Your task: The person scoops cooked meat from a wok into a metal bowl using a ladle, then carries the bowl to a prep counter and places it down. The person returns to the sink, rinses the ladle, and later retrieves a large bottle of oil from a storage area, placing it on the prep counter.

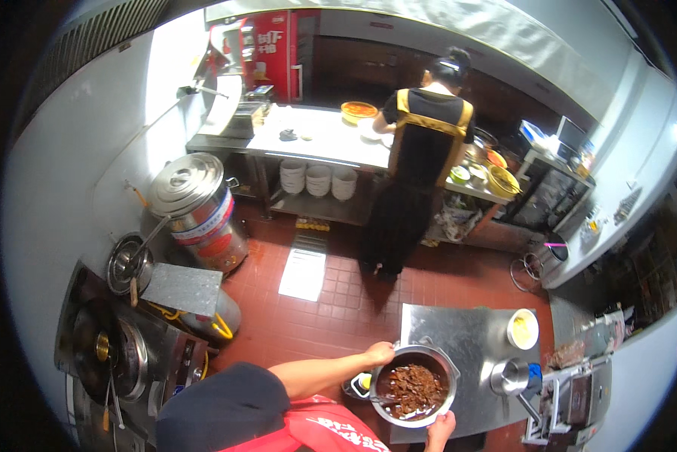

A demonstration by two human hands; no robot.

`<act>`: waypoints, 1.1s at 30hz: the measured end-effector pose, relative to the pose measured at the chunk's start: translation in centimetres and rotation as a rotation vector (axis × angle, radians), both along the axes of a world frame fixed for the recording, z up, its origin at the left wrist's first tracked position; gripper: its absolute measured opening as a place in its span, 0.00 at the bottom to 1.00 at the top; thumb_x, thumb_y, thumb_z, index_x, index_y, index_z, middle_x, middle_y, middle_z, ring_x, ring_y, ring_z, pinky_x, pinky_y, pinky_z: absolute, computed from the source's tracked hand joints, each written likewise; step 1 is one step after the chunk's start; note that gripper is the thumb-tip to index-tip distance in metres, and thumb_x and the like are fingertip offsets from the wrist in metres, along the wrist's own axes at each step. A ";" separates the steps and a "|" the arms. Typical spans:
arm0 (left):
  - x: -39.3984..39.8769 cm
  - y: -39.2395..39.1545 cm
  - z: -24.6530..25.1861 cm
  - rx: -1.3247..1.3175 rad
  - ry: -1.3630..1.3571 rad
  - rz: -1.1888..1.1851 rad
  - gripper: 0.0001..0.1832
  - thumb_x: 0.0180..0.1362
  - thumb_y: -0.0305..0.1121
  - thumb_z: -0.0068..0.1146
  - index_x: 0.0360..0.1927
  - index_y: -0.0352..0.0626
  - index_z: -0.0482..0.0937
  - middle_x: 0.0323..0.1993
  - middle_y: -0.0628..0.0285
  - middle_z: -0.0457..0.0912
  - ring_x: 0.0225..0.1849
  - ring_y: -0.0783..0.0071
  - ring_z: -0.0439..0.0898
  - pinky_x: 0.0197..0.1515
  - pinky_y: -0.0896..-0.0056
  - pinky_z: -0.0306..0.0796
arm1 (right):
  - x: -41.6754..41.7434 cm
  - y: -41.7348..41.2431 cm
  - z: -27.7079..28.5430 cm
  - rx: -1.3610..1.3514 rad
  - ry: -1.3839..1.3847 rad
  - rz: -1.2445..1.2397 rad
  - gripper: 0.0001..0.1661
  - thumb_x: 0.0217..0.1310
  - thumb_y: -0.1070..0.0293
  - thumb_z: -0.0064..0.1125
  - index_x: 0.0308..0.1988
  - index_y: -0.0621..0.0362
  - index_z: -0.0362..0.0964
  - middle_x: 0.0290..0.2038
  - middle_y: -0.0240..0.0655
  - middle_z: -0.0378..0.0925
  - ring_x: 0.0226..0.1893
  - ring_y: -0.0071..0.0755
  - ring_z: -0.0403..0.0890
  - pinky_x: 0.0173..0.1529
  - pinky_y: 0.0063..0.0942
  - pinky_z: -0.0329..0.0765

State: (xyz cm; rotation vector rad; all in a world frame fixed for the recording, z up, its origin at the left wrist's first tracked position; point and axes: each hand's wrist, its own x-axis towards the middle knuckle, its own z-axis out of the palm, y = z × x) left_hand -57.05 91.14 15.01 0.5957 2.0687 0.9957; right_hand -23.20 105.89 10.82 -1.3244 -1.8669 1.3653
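Note:
A round metal pot [454, 370] of dark brown stewed food [416, 390] is held over the near left side of a steel table [468, 333]. My left hand [381, 353] grips its rim at the upper left, and my right hand [441, 428] grips it at the lower right. A utensil's metal handle rests against the pot's left inner side. Left of the pot, partly hidden by it, stands a dark bottle with a yellow cap [365, 382]. On the table to the right are a white bowl with yellowish contents [522, 329] and a metal saucepan [509, 377].
A person [429, 135] in a black and yellow apron stands with their back to me at a long counter [327, 138]. At left are a wok [92, 350] on a stove, a lidded steel drum [188, 186] and a grey-topped container [183, 287]. Red tiles [265, 322] cover the floor.

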 end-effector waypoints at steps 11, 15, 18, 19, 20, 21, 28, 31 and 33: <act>-26.3 -18.2 0.9 -0.120 0.162 0.320 0.19 0.59 0.37 0.44 0.35 0.31 0.83 0.39 0.34 0.81 0.45 0.38 0.81 0.49 0.43 0.72 | -36.2 -12.0 8.4 0.098 -0.242 0.409 0.08 0.60 0.74 0.51 0.34 0.66 0.75 0.27 0.35 0.76 0.29 0.28 0.77 0.36 0.29 0.75; -38.3 -23.2 3.5 -0.215 0.242 0.400 0.23 0.62 0.40 0.40 0.38 0.30 0.82 0.39 0.34 0.81 0.46 0.37 0.80 0.52 0.46 0.72 | -49.1 -13.8 8.6 0.033 -0.089 0.511 0.08 0.61 0.73 0.52 0.35 0.67 0.74 0.26 0.39 0.76 0.28 0.28 0.75 0.36 0.32 0.73; -47.3 -24.1 7.5 -0.166 0.272 0.410 0.19 0.57 0.39 0.44 0.30 0.33 0.82 0.35 0.37 0.81 0.39 0.45 0.82 0.46 0.48 0.71 | -58.1 -13.3 7.8 0.017 -0.061 0.554 0.10 0.63 0.71 0.50 0.38 0.66 0.75 0.24 0.33 0.76 0.21 0.22 0.75 0.26 0.25 0.73; -50.2 -24.5 7.8 -0.171 0.439 0.329 0.18 0.57 0.38 0.45 0.29 0.33 0.81 0.34 0.38 0.81 0.39 0.45 0.82 0.44 0.49 0.71 | -61.1 -13.3 8.0 -0.007 -0.046 0.568 0.10 0.64 0.71 0.50 0.38 0.65 0.76 0.24 0.33 0.76 0.19 0.22 0.74 0.24 0.24 0.72; -52.6 -24.4 8.1 -0.151 0.347 0.423 0.18 0.57 0.38 0.45 0.30 0.33 0.82 0.34 0.38 0.81 0.40 0.45 0.82 0.45 0.49 0.71 | -64.2 -12.9 7.4 0.041 -0.007 0.578 0.10 0.64 0.71 0.50 0.38 0.66 0.76 0.25 0.33 0.77 0.20 0.22 0.75 0.24 0.24 0.72; -55.3 -23.5 10.2 -0.128 0.254 0.506 0.18 0.57 0.38 0.45 0.30 0.33 0.82 0.35 0.38 0.81 0.41 0.44 0.81 0.46 0.49 0.71 | -67.1 -12.4 7.0 0.014 -0.022 0.580 0.10 0.64 0.70 0.50 0.37 0.65 0.75 0.25 0.32 0.77 0.20 0.21 0.74 0.24 0.24 0.71; -73.7 -20.8 9.6 -0.326 0.598 0.175 0.19 0.59 0.33 0.42 0.33 0.30 0.83 0.38 0.37 0.81 0.43 0.42 0.81 0.48 0.45 0.71 | -86.7 -9.3 11.0 0.053 0.085 0.590 0.09 0.63 0.71 0.51 0.35 0.66 0.73 0.25 0.36 0.75 0.26 0.29 0.74 0.34 0.31 0.73; -80.1 -18.4 10.6 -0.205 0.377 0.422 0.20 0.59 0.35 0.42 0.35 0.28 0.82 0.40 0.34 0.80 0.47 0.41 0.79 0.50 0.47 0.69 | -93.6 -7.9 12.2 0.078 0.057 0.555 0.09 0.62 0.71 0.49 0.34 0.66 0.72 0.27 0.50 0.76 0.30 0.51 0.79 0.38 0.42 0.74; -85.0 -16.5 9.8 -0.172 0.316 0.483 0.21 0.58 0.37 0.42 0.36 0.26 0.81 0.42 0.32 0.79 0.50 0.38 0.77 0.51 0.47 0.68 | -97.3 -6.8 11.9 0.067 0.075 0.538 0.08 0.62 0.71 0.50 0.34 0.66 0.72 0.27 0.50 0.77 0.30 0.53 0.79 0.38 0.42 0.74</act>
